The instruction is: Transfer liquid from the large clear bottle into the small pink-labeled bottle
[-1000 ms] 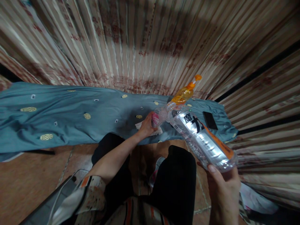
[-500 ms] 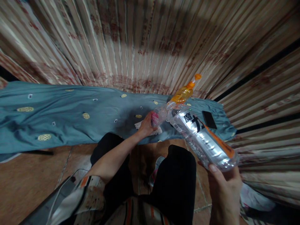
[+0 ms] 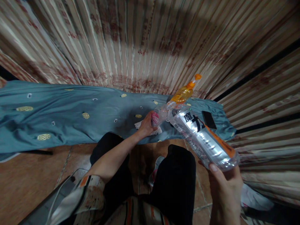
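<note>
My right hand [image 3: 225, 184] is wrapped round the base of a large clear plastic bottle [image 3: 206, 137] with a silver and orange label. This bottle slants up and to the left, its neck end close to a smaller clear plastic bottle [image 3: 161, 113]. Whether the two touch, I cannot tell. Around the pink-coloured end of the small bottle my left hand [image 3: 147, 125] is closed. Just behind both stands an orange pump bottle [image 3: 181, 94] with yellow-orange liquid. A white tissue-like piece [image 3: 156, 131] lies beneath my left hand.
A blue-green cloth [image 3: 70, 115] with pineapple prints covers the long narrow surface. A dark phone-like slab [image 3: 209, 120] lies at its right end. Pleated patterned curtains [image 3: 131, 47] hang behind and to the right. A cable [image 3: 55, 193] runs at lower left.
Almost nothing differs. The large bottle and my right hand have shifted very slightly to the right; my left hand stays in place.
</note>
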`<state>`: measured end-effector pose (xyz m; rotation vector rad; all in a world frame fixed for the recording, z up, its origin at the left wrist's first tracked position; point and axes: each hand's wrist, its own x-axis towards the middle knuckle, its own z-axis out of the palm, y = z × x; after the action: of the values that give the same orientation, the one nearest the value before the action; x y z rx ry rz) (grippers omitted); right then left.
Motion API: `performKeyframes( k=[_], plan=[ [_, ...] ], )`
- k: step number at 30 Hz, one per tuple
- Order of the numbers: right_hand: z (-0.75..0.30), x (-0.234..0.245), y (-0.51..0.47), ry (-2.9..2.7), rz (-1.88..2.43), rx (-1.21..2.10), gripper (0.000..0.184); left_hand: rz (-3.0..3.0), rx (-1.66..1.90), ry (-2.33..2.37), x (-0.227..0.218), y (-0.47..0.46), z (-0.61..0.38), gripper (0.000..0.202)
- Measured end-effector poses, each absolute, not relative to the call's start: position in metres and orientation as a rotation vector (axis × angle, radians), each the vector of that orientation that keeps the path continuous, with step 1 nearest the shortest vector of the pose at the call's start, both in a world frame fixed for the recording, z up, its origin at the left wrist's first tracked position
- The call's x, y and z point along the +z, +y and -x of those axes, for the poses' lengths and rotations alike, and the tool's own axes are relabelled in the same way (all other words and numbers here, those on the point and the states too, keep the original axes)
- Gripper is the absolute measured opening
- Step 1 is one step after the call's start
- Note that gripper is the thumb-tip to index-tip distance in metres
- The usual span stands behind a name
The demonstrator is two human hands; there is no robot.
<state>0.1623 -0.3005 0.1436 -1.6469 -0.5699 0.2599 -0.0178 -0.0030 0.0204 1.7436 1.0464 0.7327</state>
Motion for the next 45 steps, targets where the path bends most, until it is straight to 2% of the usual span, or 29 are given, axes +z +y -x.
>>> performKeyframes(
  k=[10, 20, 25, 30, 35, 41, 45],
  plan=[
    [-0.163, 0.146, -0.299, -0.514, 1.651, 0.274, 0.099, -1.755, 0.733, 1.044, 0.022, -0.003, 0.019, 0.111],
    [-0.165, 0.143, -0.303, -0.577, 1.647, 0.262, 0.089, -1.721, 0.795, 1.097, 0.014, -0.004, 0.006, 0.112],
    [-0.163, 0.143, -0.301, -0.523, 1.602, 0.273, 0.092, -1.728, 0.771, 1.046, 0.021, -0.004, 0.013, 0.11],
    [-0.164, 0.142, -0.303, -0.558, 1.629, 0.267, 0.088, -1.722, 0.742, 1.076, 0.028, -0.005, 0.014, 0.114],
    [-0.161, 0.149, -0.299, -0.473, 1.617, 0.282, 0.102, -1.756, 0.71, 1.056, 0.029, -0.006, 0.015, 0.112],
    [-0.165, 0.143, -0.301, -0.556, 1.648, 0.237, 0.093, -1.823, 0.728, 1.054, 0.017, -0.001, 0.015, 0.114],
    [-0.171, 0.135, -0.305, -0.631, 1.651, 0.225, 0.095, -1.844, 0.793, 1.011, 0.002, 0.003, 0.012, 0.11]
  ],
)
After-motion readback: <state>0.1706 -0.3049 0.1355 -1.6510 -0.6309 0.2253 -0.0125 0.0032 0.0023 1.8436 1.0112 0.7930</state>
